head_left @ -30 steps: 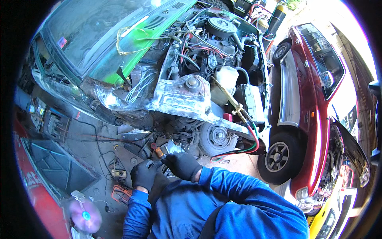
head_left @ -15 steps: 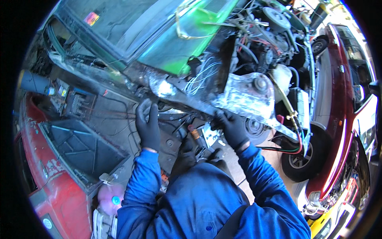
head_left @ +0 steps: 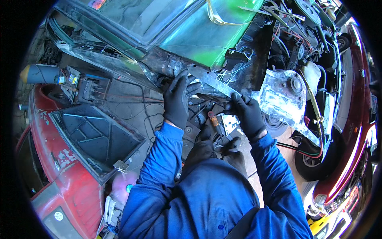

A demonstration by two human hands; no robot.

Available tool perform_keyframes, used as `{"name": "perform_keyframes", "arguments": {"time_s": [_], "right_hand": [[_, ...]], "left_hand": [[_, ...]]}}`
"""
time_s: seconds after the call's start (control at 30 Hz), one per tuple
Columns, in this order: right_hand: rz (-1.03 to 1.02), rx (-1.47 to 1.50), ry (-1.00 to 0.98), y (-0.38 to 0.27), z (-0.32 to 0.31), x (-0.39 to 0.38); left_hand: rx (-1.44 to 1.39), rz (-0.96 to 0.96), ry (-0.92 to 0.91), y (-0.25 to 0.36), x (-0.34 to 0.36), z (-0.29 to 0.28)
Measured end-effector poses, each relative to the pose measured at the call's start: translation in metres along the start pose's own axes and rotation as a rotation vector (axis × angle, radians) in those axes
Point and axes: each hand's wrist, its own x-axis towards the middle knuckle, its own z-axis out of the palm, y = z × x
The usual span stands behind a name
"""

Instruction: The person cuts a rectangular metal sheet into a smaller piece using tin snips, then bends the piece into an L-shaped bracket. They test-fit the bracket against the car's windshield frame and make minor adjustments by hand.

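Observation:
Both my hands wear black gloves and reach up from blue sleeves to a stripped green car. My left hand (head_left: 177, 101) grips the left end of a bare metal strip (head_left: 210, 81) that runs along the lower edge of the car's torn side panel. My right hand (head_left: 247, 111) holds the same strip further right, next to the shiny bare-metal strut tower (head_left: 283, 95). Loose white wires (head_left: 234, 73) hang from the panel just above my right hand. A small red-capped part (head_left: 211, 115) lies on the ground between my hands.
A red car door (head_left: 75, 151) with an open dark frame lies on the ground at left. The green car's engine bay (head_left: 306, 36) is open at upper right. A dark red car (head_left: 350, 131) and its wheel (head_left: 314, 163) stand at right. A grey cylinder (head_left: 39, 73) lies at far left.
My hands rose from tools on the ground to the car's lower panel edge and spread apart. My view swung left and closer to the green car.

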Motion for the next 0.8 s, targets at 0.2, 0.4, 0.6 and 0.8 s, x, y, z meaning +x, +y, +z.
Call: {"name": "perform_keyframes", "arguments": {"time_s": [0.2, 0.4, 0.6, 0.8], "right_hand": [[-0.013, -0.033, -0.058, -0.009, 0.01, 0.025], [-0.021, -0.008, -0.113, -0.004, 0.016, 0.039], [0.009, 0.014, -0.091, -0.008, 0.027, 0.05], [-0.022, -0.057, -0.098, -0.02, 0.033, 0.053]], "left_hand": [[-0.226, -0.04, 0.035, -0.008, 0.018, -0.006], [-0.24, -0.051, 0.012, -0.018, 0.019, -0.002], [-0.138, 0.001, 0.069, -0.013, 0.024, 0.003], [-0.195, 0.019, 0.106, -0.005, 0.026, 0.012]]}}
